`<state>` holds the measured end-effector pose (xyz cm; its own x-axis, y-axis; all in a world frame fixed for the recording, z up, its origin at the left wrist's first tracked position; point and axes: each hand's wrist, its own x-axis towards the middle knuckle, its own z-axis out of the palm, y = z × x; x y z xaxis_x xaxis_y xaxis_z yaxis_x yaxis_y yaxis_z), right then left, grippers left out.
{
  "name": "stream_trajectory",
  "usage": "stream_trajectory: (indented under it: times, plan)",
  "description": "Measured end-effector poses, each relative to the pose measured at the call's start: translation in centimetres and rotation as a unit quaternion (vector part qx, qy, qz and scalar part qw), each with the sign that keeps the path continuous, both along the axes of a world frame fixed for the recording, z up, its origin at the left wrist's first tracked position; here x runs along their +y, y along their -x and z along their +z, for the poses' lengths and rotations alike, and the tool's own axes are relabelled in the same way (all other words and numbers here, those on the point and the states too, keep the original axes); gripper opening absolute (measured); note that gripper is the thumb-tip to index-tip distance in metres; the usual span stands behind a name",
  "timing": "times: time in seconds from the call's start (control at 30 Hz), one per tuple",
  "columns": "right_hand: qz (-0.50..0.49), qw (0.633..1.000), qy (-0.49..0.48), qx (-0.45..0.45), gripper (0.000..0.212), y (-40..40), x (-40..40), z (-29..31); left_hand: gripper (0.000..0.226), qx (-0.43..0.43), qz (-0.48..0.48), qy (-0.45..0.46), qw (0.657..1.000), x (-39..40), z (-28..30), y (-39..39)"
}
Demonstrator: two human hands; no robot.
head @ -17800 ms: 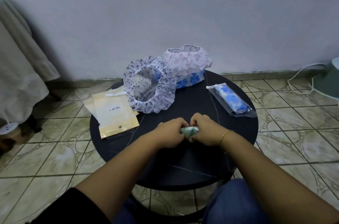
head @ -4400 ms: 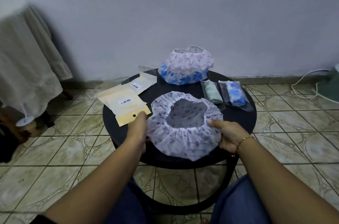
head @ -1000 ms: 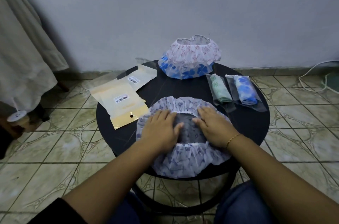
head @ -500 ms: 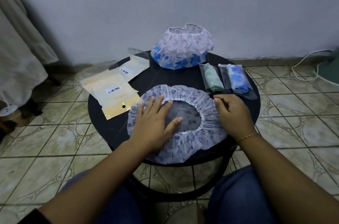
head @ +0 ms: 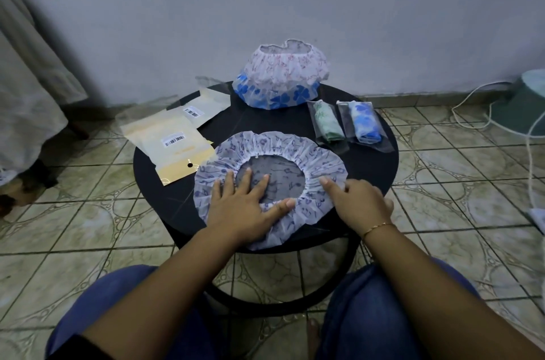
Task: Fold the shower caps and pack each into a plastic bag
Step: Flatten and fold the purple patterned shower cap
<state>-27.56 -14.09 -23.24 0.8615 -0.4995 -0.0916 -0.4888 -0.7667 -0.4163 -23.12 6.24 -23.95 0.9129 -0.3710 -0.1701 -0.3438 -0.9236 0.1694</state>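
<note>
Shower cap, white crinkled plastic with a small blue-purple print and an elastic-gathered opening (head: pixel 295 150): lies spread flat, opening upward, on the near half of the round black table (head: pixel 380 159); its near edge hangs slightly over the table's front rim.

Left hand (head: pixel 244 206): flat, fingers straight and spread, pressing on the cap's near-left frill with fingertips reaching into the opening. Holds nothing.

Right hand (head: pixel 359 200): rests at the cap's right frill, forefinger extended onto the gathered edge. Whether the other fingers pinch the plastic cannot be told.

Packed items: clear plastic bag with a rolled green-print cap (head: pixel 327 123) and clear plastic bag with a rolled blue-flower cap (head: pixel 364 122), side by side just behind and right of the spread cap.

Unfolded stock: two nested caps, a pink-print one over a blue-flower one (head: pixel 280 79), at the table's far edge.

Empty bags: a fanned pile of clear bags with cream backing and barcode labels (head: pixel 174 144), left of the spread cap, overhanging the table edge.

Stage (judged): flattening before the first fold.

Risks (judged): slick plastic may slide toward the overhanging front edge under uneven pressure; trapped air and springy elastic may reopen a loose fold; the right forearm may brush the packed bags.
</note>
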Motion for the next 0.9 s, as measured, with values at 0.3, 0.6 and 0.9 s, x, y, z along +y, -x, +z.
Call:
stream_trajectory:
  times: [0.3,0.6,0.9]
  plan:
    - [-0.023,1.000,0.006,0.015,0.056,0.0,-0.6,0.3,0.125,-0.003,-0.063,-0.011,0.998,1.0,-0.3,-1.1]
    - [-0.028,0.999,-0.044,-0.012,0.067,1.8,-1.2,0.5,0.064,-0.301,-0.198,0.232,0.904,1.3,-0.2,2.9]
    - [-0.060,0.991,-0.116,-0.035,0.056,0.8,-1.9,-1.3,0.046,-0.269,-0.307,0.046,0.912,2.0,-2.9,3.0]
